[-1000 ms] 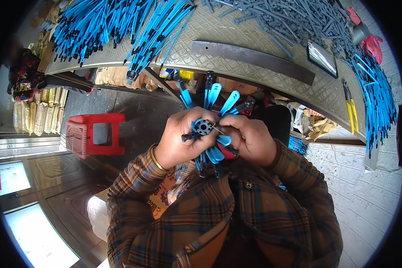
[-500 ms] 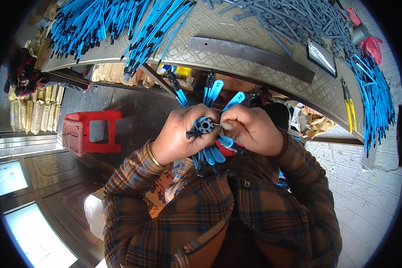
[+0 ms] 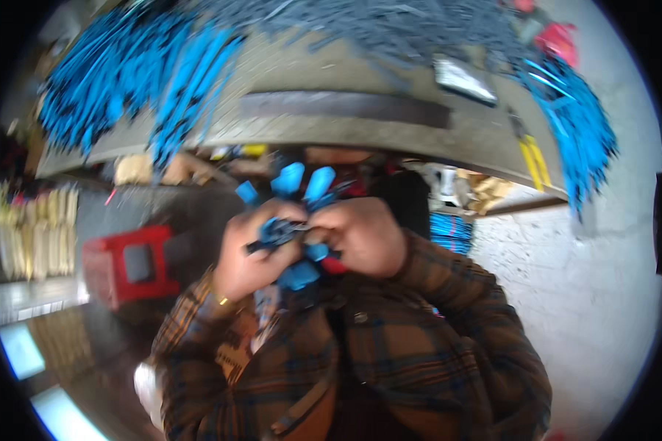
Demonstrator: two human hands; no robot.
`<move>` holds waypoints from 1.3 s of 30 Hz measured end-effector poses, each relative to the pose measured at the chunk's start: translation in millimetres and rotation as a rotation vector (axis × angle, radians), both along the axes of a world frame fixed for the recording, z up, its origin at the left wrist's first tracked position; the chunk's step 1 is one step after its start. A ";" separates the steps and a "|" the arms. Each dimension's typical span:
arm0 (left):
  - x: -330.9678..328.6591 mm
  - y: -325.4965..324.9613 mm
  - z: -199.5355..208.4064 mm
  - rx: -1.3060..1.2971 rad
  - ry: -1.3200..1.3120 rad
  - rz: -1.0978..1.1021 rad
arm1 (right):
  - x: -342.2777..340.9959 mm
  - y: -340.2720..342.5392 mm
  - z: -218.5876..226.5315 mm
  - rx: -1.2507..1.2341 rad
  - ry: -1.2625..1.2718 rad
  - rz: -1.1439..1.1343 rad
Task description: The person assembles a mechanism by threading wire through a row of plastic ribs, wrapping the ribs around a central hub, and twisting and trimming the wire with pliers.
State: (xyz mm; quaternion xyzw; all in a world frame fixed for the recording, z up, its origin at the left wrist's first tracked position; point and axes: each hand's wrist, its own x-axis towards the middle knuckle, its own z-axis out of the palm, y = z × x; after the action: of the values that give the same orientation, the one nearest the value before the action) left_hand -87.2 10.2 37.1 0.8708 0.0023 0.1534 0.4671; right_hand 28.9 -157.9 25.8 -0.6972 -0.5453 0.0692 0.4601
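Motion blur softens the whole view. My left hand (image 3: 248, 253) is closed around a round, notched dark hub (image 3: 276, 230) in front of my chest. Flat blue strips (image 3: 298, 276) stick out from the hub on several sides, above and below my fingers. My right hand (image 3: 366, 237) meets it from the right, its thumb and fingers pinched together at the hub's edge. A thin pale line shows by those fingertips, too smeared to name. My fingers cover much of the hub.
Ahead stands a workbench (image 3: 485, 149) bearing a dark metal bar (image 3: 346, 106), grey rod-like parts (image 3: 390, 29), a shiny flat slab (image 3: 465, 79) and yellow-handled pliers (image 3: 531, 154). Blue strips lie heaped at its left (image 3: 114, 81) and right (image 3: 575, 128). A red stool (image 3: 95, 268) stands left.
The whole view has shifted and blurred; hands and hub now appear further left and slightly lower. Both hands keep their hold at the hub. A bundle of blue strips under the bench shows more fully.
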 end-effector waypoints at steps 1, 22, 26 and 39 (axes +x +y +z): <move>0.3 -0.5 0.1 0.005 -0.006 0.019 | 5.5 -3.9 4.8 0.042 -0.003 -0.022; 12.8 4.0 3.7 -0.266 0.169 -0.202 | 92.2 -170.0 25.8 -0.246 0.367 -0.272; 17.3 15.1 4.1 -0.188 0.208 -0.258 | 61.1 -82.9 20.2 -0.336 0.257 0.304; 8.2 26.9 5.6 -0.217 0.360 -0.387 | 61.8 -25.4 4.9 -0.484 0.540 0.729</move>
State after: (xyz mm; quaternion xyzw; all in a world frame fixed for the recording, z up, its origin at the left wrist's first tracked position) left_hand -79.0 37.1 42.7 0.8130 -0.0646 -0.0967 0.5705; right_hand 90.7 -183.4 30.7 -0.5057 -0.5830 0.5269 0.3560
